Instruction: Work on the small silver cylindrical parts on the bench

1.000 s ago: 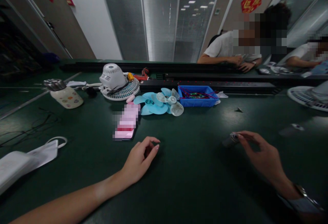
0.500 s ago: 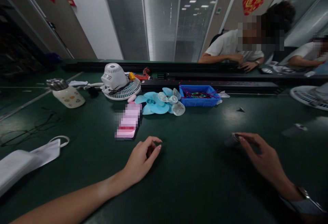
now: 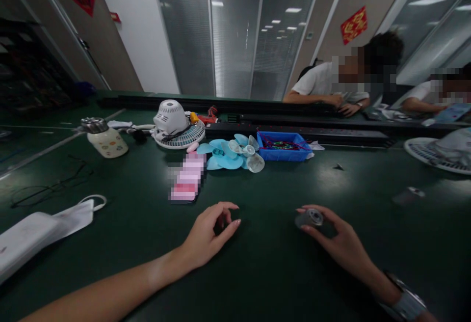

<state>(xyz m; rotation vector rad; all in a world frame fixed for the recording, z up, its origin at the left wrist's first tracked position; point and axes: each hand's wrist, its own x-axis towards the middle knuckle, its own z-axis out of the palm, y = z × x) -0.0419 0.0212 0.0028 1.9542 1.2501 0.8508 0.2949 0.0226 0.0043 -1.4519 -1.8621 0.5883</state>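
My right hand grips a small grey cylinder between thumb and fingers, low over the dark green table; its round end with a ring and dark centre faces up and to the right. My left hand rests to the left, thumb and fingers apart and curved, with nothing between them. A second grey cylinder lies on its side farther right. Beyond my left hand is a phone with a pink screen. Light blue and clear fan blades are piled in the middle.
A blue bin holds wires. White fan parts stand at the back left and far right. A cream bottle and a white device are on the left. Across the table sits a person in a white shirt.
My right hand has brought the grey cylinder left, towards my left hand, and its end shows more. The left hand keeps its curved pose. The camera view has shifted slightly.
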